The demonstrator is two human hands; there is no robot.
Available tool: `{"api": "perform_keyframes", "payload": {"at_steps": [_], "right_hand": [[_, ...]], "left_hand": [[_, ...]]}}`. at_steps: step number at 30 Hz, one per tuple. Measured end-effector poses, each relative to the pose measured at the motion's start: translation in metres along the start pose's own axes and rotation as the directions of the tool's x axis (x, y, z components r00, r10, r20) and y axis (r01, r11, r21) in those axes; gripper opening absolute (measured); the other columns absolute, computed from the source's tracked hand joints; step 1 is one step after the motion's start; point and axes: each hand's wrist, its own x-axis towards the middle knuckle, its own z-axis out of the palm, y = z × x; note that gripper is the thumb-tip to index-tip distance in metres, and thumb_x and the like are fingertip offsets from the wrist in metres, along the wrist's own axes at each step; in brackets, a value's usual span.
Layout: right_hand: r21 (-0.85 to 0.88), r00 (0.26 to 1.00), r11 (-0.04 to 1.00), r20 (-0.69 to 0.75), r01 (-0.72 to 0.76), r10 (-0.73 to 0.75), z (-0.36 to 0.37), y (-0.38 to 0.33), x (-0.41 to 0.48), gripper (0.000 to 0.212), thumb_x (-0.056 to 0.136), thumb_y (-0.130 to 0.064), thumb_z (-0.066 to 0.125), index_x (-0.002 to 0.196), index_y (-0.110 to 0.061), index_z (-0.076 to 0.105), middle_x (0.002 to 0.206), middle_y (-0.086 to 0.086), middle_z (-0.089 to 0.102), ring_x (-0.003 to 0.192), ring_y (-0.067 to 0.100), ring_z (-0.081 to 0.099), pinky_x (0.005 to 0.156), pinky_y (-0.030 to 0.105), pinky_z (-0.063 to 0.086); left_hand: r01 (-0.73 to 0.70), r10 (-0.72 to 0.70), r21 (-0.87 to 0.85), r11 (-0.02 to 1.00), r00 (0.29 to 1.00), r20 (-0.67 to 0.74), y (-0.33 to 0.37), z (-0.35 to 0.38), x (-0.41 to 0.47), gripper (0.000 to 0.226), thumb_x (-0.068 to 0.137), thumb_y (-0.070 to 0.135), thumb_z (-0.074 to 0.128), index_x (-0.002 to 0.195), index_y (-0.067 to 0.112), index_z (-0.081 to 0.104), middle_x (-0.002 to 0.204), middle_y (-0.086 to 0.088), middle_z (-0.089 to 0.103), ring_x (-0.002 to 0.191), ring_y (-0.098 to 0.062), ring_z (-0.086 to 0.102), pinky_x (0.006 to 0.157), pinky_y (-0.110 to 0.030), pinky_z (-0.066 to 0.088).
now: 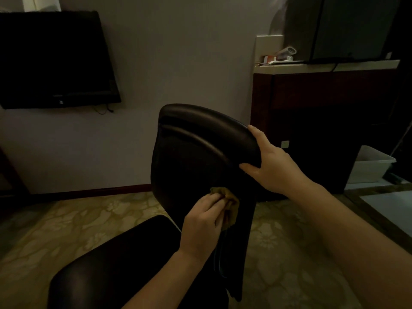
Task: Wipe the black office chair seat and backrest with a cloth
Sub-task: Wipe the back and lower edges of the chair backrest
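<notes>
Head camera view of a dim room, looking forward and down over two bare forearms at a black office chair. The chair's backrest stands upright in the middle of the picture, and its smooth, curved top edge catches a little light. The seat lies lower and to the left, running down to the bottom edge of the picture.

The left hand comes up from the bottom centre. Its fingers are curled round a bunched yellow-brown cloth and press it against the lower part of the backrest, close to the backrest's right edge. Part of the cloth sticks out above and to the right of the knuckles.

The right hand reaches in from the right and grips the upper right corner of the backrest. One fingertip shows on the top edge and the thumb lies lower down on the near face. The other fingers are hidden behind the rim.

Under the chair is a carpet with a pale flower pattern. A flat, dark television hangs on the pale wall at upper left, with a thin cable dangling below it. To the right stands a dark wooden bench with a light top. It carries a few small items too blurred to name. A white plastic bin sits on the floor at far right, just beside the bench.
</notes>
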Motion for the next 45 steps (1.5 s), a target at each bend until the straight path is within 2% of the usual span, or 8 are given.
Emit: {"api": "perform_keyframes", "payload": {"at_steps": [3, 8, 15, 19, 24, 31, 40, 45], "right_hand": [[-0.002, 1.000, 1.000, 0.006, -0.007, 0.007, 0.000, -0.001, -0.001, 0.094, 0.087, -0.037, 0.070, 0.151, -0.042, 0.002, 0.128, 0.003, 0.057, 0.102, 0.021, 0.062, 0.082, 0.032, 0.053], [0.009, 1.000, 1.000, -0.002, -0.012, 0.012, -0.001, -0.002, -0.002, 0.090, 0.090, -0.035, 0.067, 0.151, -0.043, 0.002, 0.123, 0.001, 0.058, 0.090, 0.014, 0.060, 0.079, 0.029, 0.053], [0.050, 1.000, 0.998, 0.006, -0.028, 0.028, 0.001, 0.000, -0.003, 0.078, 0.095, -0.037, 0.058, 0.149, -0.046, 0.002, 0.109, -0.010, 0.050, 0.085, 0.012, 0.063, 0.077, 0.035, 0.059], [0.079, 0.999, 0.997, 0.030, -0.021, 0.019, 0.000, 0.001, -0.003, 0.078, 0.096, -0.035, 0.057, 0.150, -0.047, 0.002, 0.114, -0.007, 0.051, 0.090, 0.014, 0.063, 0.081, 0.038, 0.058], [0.087, 0.999, 0.996, 0.037, -0.023, 0.020, -0.001, -0.004, -0.003, 0.075, 0.097, -0.032, 0.054, 0.150, -0.045, 0.003, 0.116, -0.004, 0.053, 0.089, 0.014, 0.063, 0.080, 0.040, 0.058], [0.106, 0.999, 0.993, 0.027, -0.047, 0.045, -0.002, -0.006, -0.006, 0.070, 0.098, -0.033, 0.052, 0.149, -0.046, 0.005, 0.111, -0.001, 0.055, 0.082, 0.012, 0.063, 0.077, 0.039, 0.058], [0.093, 0.999, 0.995, 0.036, -0.039, 0.035, -0.002, -0.005, -0.008, 0.077, 0.096, -0.033, 0.057, 0.151, -0.045, 0.004, 0.115, -0.006, 0.051, 0.089, 0.012, 0.062, 0.080, 0.037, 0.058], [0.047, 0.999, 0.998, 0.030, -0.046, 0.044, -0.002, -0.007, -0.009, 0.100, 0.083, -0.036, 0.075, 0.150, -0.045, 0.001, 0.125, -0.002, 0.054, 0.099, 0.014, 0.058, 0.084, 0.030, 0.052]], "left_hand": [[0.018, -0.019, -0.028, 0.999, 1.000, -0.021, 0.007, -0.003, 0.014, 0.032, 0.082, 0.003, 0.075, 0.114, 0.009, 0.073, 0.116, -0.004, 0.069, 0.110, -0.019, 0.064, 0.098, -0.034, 0.053], [-0.024, 0.021, -0.048, 0.999, 0.997, -0.072, 0.020, -0.006, 0.048, 0.030, 0.086, 0.005, 0.072, 0.115, 0.007, 0.072, 0.115, -0.007, 0.069, 0.110, -0.020, 0.064, 0.101, -0.027, 0.049], [-0.065, 0.062, -0.065, 0.996, 0.997, -0.048, 0.011, 0.004, 0.026, 0.024, 0.094, 0.015, 0.063, 0.115, 0.008, 0.072, 0.120, -0.004, 0.066, 0.116, -0.019, 0.060, 0.102, -0.029, 0.048], [-0.059, 0.057, -0.058, 0.997, 0.997, -0.047, 0.004, 0.004, 0.004, 0.027, 0.094, 0.021, 0.056, 0.113, 0.012, 0.073, 0.119, -0.001, 0.066, 0.115, -0.018, 0.060, 0.102, -0.027, 0.048], [-0.056, 0.053, -0.066, 0.996, 0.997, -0.050, 0.013, -0.002, 0.029, 0.030, 0.095, 0.020, 0.055, 0.118, 0.010, 0.072, 0.120, -0.004, 0.066, 0.115, -0.018, 0.060, 0.101, -0.028, 0.049], [-0.151, 0.148, -0.047, 0.987, 0.988, -0.052, 0.027, -0.012, 0.068, 0.028, 0.097, 0.021, 0.056, 0.120, 0.011, 0.070, 0.121, -0.006, 0.066, 0.118, -0.020, 0.058, 0.102, -0.028, 0.049], [-0.058, 0.057, -0.028, 0.998, 0.997, -0.042, -0.002, 0.008, -0.003, 0.021, 0.095, 0.017, 0.061, 0.108, 0.011, 0.075, 0.120, -0.006, 0.064, 0.118, -0.024, 0.060, 0.097, -0.037, 0.052], [-0.048, 0.047, -0.032, 0.998, 0.999, -0.026, 0.002, 0.003, 0.008, 0.026, 0.094, 0.017, 0.059, 0.115, 0.011, 0.073, 0.119, -0.005, 0.065, 0.115, -0.022, 0.060, 0.096, -0.036, 0.053]]}}
